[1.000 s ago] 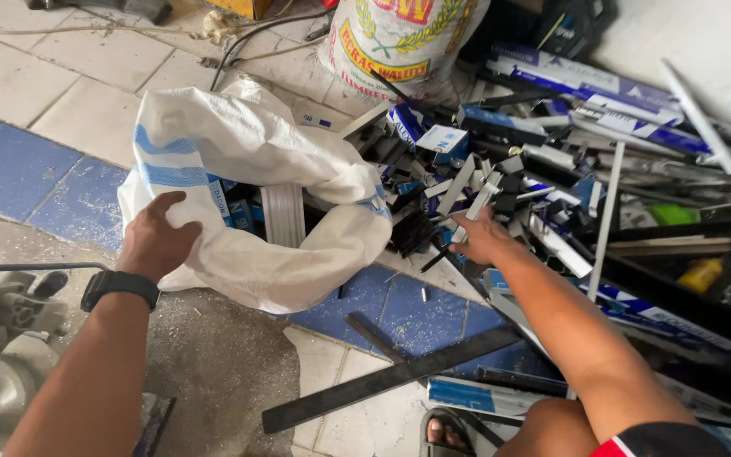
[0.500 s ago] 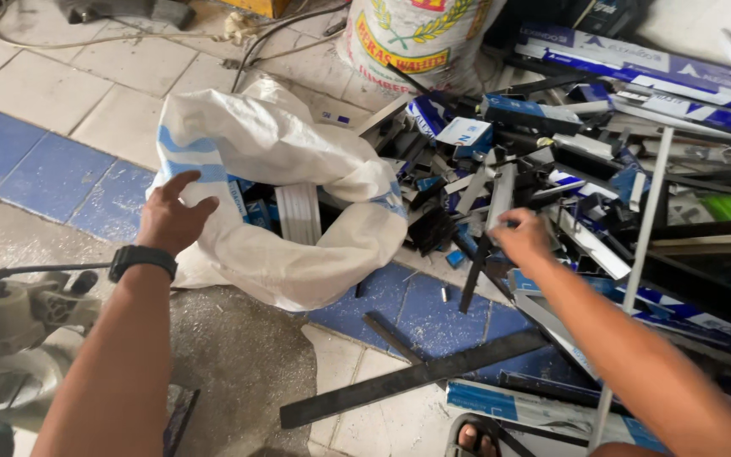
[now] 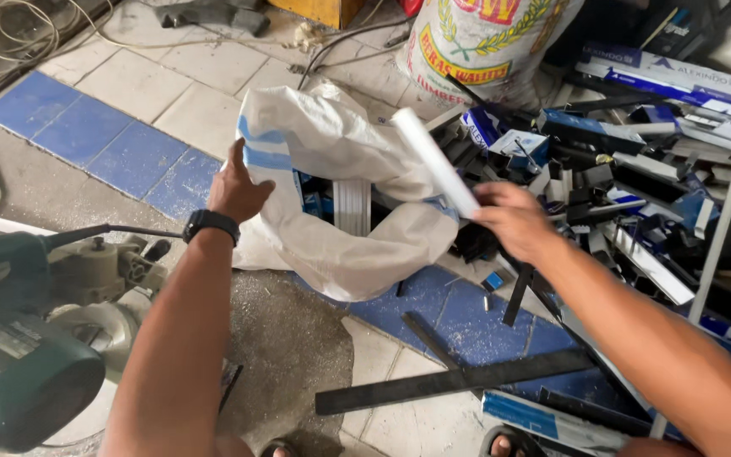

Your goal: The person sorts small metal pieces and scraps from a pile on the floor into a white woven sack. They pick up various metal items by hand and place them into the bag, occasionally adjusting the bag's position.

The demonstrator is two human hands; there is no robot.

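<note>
The rim of the white woven sack (image 3: pixel 332 169) is gripped by the left hand (image 3: pixel 237 188), at about nine o'clock of the sack's mouth, and the opening is held up and spread. A short white profile piece (image 3: pixel 433 161) is clenched at its lower end by the right hand (image 3: pixel 513 222); it is tilted, its free end pointing toward eleven o'clock, over the three o'clock edge of the mouth. Ribbed offcuts (image 3: pixel 351 206) are seen inside the sack. A heap of dark and blue-wrapped metal scraps (image 3: pixel 628 186) lies at three o'clock of the sack, and a green chop saw (image 3: pixel 19 338) sits at seven o'clock.

For the step to be done well, the mouth is best kept wide and taut, and the piece is best lowered end-first toward the middle of the opening, so that the fabric is not snagged or torn by cut edges. The grip should be loosened only once the piece is well inside.
</note>
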